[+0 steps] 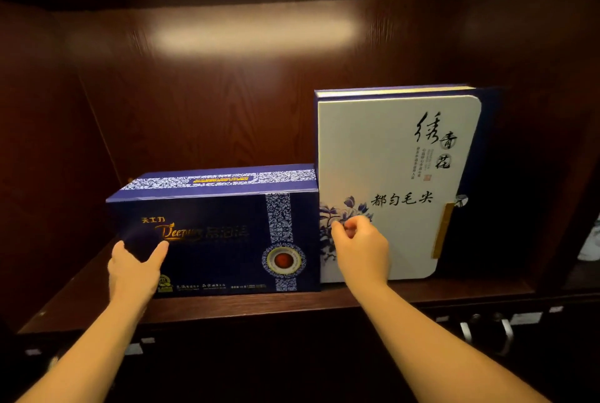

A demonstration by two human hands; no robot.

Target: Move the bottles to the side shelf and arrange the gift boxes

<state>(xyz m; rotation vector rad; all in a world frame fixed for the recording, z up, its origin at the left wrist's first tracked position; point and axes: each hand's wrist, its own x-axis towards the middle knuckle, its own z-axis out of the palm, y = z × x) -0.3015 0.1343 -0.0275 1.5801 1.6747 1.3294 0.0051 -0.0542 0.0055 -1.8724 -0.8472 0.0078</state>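
A dark blue gift box (220,234) with gold lettering and a blue-and-white patterned band stands on the dark wooden shelf (422,297). Right beside it, touching, a taller white gift box (399,156) with black calligraphy and blue flowers stands upright. My left hand (134,268) grips the blue box's lower left corner, thumb on its front face. My right hand (360,245) is loosely curled in front of the white box's lower left part, near the seam between the boxes; whether it touches is unclear. No bottles are in view.
The shelf bay has dark wood back and side walls, with room left of the blue box. Below the shelf edge sit drawers with metal handles (505,336) and small labels. A white object (592,240) shows in the neighbouring bay at the right edge.
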